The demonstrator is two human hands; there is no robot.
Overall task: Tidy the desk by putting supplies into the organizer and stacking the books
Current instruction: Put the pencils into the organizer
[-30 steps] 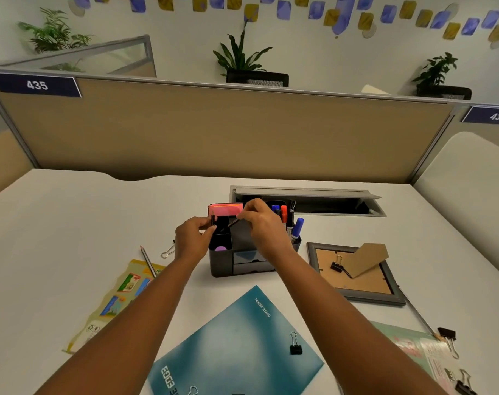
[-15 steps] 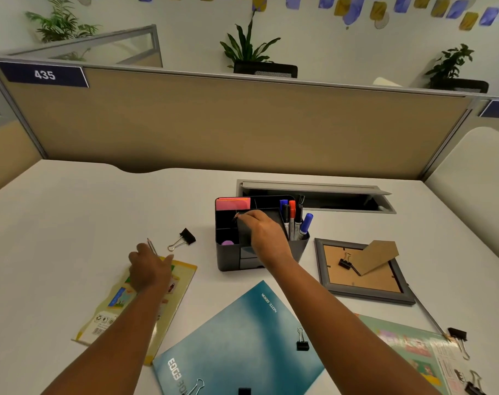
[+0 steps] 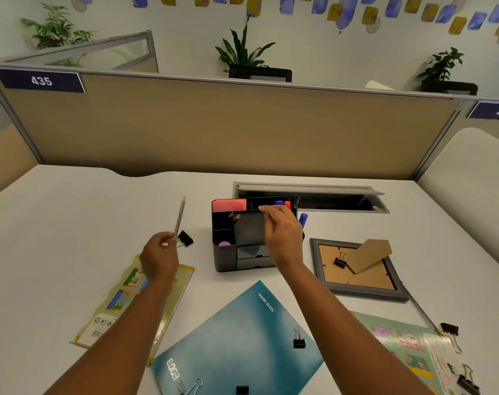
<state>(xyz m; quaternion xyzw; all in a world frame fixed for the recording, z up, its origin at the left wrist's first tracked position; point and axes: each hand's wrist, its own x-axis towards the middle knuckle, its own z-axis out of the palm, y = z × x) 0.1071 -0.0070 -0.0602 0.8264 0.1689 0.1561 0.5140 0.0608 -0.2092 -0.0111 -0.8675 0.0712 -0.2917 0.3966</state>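
Teal notebook (image 3: 237,340) at bottom centre of white bench (image 3: 71,223), small black binder clip (image 3: 298,342) lying on cover. Yellow picture book (image 3: 123,303) at lower left. Left hand (image 3: 159,258) pinches grey pencil (image 3: 179,220), tip pointing away. Right hand (image 3: 282,232), fingers curled, touches centre divider of dark grey plastic organizer (image 3: 242,252) mid-frame.

two bare forearms, no sleeves, each grip (image 3: 160,258) (image 3: 282,235) unadorned.
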